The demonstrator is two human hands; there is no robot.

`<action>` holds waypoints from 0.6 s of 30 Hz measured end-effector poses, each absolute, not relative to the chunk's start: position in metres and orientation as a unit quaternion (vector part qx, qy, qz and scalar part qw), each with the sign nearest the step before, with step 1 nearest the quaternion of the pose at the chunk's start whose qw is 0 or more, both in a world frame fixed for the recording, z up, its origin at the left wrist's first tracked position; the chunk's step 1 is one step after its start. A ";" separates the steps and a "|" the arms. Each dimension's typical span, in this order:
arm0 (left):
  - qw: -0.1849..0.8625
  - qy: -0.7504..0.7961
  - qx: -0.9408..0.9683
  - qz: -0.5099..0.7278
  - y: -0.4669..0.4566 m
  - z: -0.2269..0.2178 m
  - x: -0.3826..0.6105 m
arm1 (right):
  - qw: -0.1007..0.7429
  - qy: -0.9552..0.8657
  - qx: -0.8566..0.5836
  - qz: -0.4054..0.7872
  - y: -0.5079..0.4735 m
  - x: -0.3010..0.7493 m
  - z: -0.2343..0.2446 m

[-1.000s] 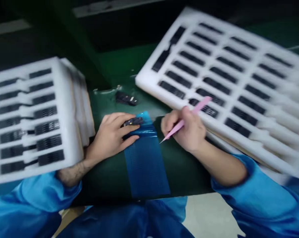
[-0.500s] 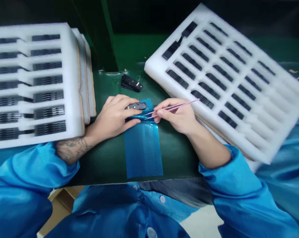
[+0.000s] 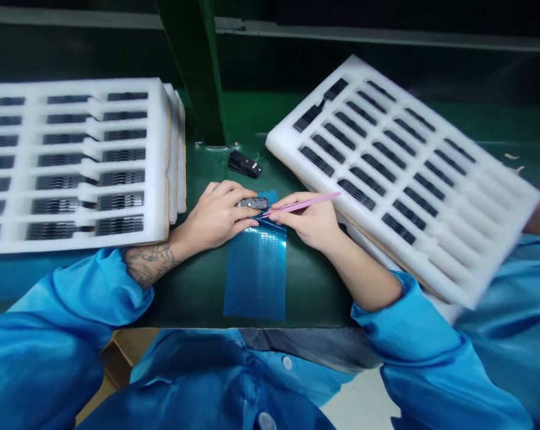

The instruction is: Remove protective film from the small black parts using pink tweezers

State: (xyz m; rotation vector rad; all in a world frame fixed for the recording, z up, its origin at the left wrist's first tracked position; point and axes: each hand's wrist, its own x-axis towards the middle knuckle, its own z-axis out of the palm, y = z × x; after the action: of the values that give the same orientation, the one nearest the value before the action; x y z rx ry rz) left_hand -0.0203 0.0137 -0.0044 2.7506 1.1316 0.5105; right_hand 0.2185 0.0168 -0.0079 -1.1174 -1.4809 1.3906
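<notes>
- While both forearms reach in over the green mat [image 3: 315, 286], what is each hand doing?
- The left hand [image 3: 214, 216] lies palm down with its fingers curled, grasping a black part [image 3: 252, 203] on the top end of a blue film [image 3: 255, 275]. The right hand [image 3: 303, 220] is closed in a pen grip on pink tweezers [image 3: 303, 204], which slant left across the film.
- Do the tweezers touch the black part?
- Their tips end just beside it, but that spot is too small to say whether they touch.
- What is the count?
- There are 2 hands, 1 pair of tweezers and 1 film. A second black piece [image 3: 244, 164] lies on the mat above the hands, well apart from the film. A stack of 3 foam trays [image 3: 162, 155] sits to the left, and 1 slanted foam tray [image 3: 288, 143] lies to the right. Both show rows of dark parts in their slots.
</notes>
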 end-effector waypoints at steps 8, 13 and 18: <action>0.094 0.384 0.905 0.154 0.015 0.001 -0.020 | 0.397 -0.603 -0.456 0.521 0.014 0.216 -0.003; 0.092 0.372 0.907 0.175 0.017 -0.003 -0.021 | 0.394 -0.625 -0.448 0.503 0.014 0.216 -0.002; 0.087 0.368 0.907 0.185 0.017 -0.004 -0.021 | 0.401 -0.625 -0.440 0.505 0.014 0.216 -0.003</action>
State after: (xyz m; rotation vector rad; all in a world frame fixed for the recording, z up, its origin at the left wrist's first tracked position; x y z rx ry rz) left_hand -0.0209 0.0174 -0.0043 2.7022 1.0960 0.5497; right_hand 0.2159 0.0141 -0.0031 -1.1112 -1.5803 1.2761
